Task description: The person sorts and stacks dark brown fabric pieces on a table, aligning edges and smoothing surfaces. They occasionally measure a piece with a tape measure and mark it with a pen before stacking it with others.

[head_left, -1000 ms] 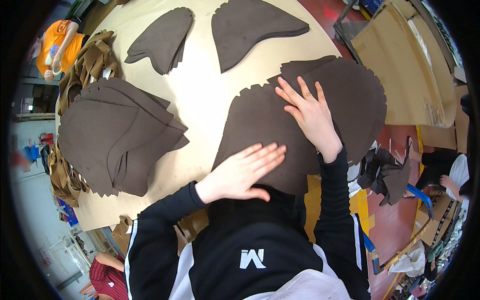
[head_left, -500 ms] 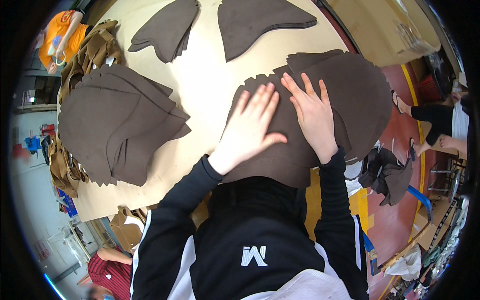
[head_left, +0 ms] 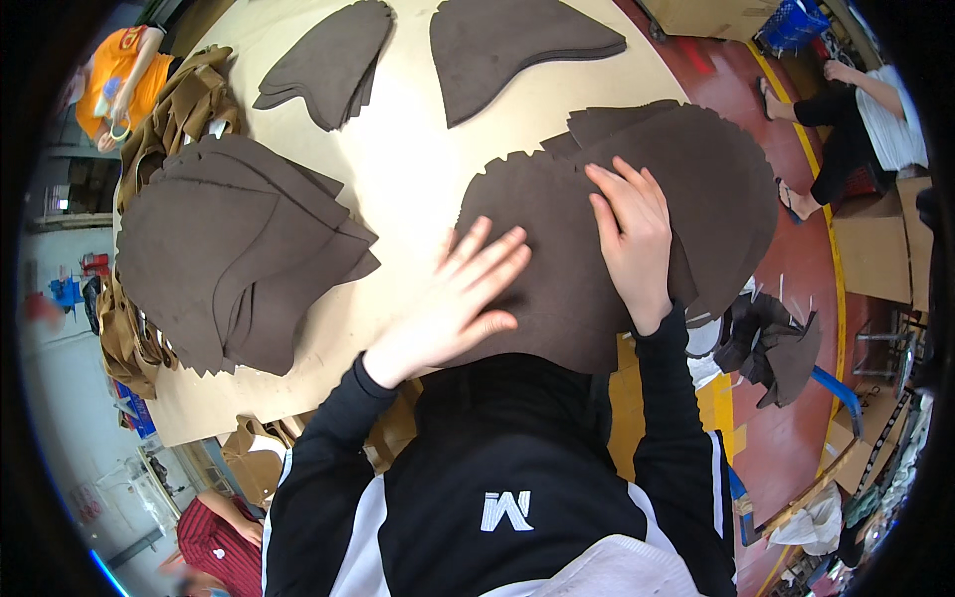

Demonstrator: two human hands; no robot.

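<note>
Head view: your spread left hand (head_left: 453, 303) and loosely open right hand (head_left: 635, 234), contact unclear, hold nothing over the brown sheet (head_left: 564, 284), already laid flat right of centre. Frame left, another pile (head_left: 189, 254) lies fanned, unsquared.

Across the middle, a broad, smooth cream-coloured table (head_left: 408, 104) with white glare on its surface. To the right, a red floor (head_left: 791, 254) with a long yellow stripe (head_left: 836, 279). Beyond that stripe, brown cardboard boxes (head_left: 870, 244); near the top, a blue plastic basket (head_left: 796, 24); lower down, a blue tubular metal frame (head_left: 838, 388). Along the left, a pale grey wall (head_left: 75, 388). Above it, a small bright rectangular patch (head_left: 57, 199) amid darkness, too small to identify. At the lower-left rim, a thin bluish-white light streak (head_left: 104, 570).
</note>
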